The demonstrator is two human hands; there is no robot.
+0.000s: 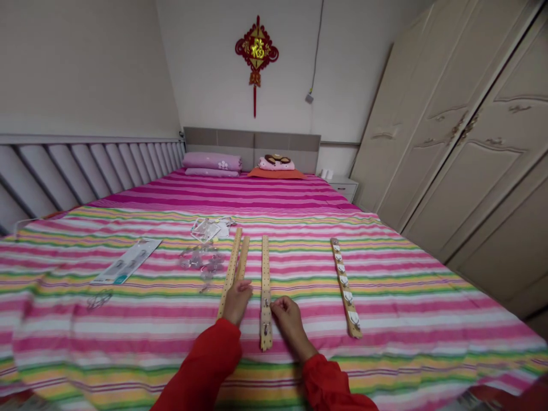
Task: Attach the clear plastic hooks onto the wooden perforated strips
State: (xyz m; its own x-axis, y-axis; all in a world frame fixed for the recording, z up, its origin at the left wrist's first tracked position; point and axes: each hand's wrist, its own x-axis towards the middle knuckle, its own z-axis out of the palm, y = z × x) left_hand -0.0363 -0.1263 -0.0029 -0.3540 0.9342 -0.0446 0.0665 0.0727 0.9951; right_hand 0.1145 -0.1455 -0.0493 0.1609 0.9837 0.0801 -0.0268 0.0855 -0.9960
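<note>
A perforated wooden strip [265, 268] lies lengthwise before me, with two small metal hooks on its near part. My right hand [289, 319] is at the strip's right edge, its fingertips pinched together beside the upper metal hook [266, 303]. Whether anything small is between them cannot be made out. To the left, my left hand [238, 301] is over the near end of one of two more perforated strips [232, 262]; its fingers are curled together, and what they hold, if anything, is hidden.
Right of my hands lies a wooden strip with several white hooks [343, 281]. Clear-looking hooks or pads [203, 260] are scattered at left, below a pile of packaging [212, 228]. A carded hook pack [127, 262] and thin wire pieces [99, 298] lie farther left on the striped sheet [171, 354].
</note>
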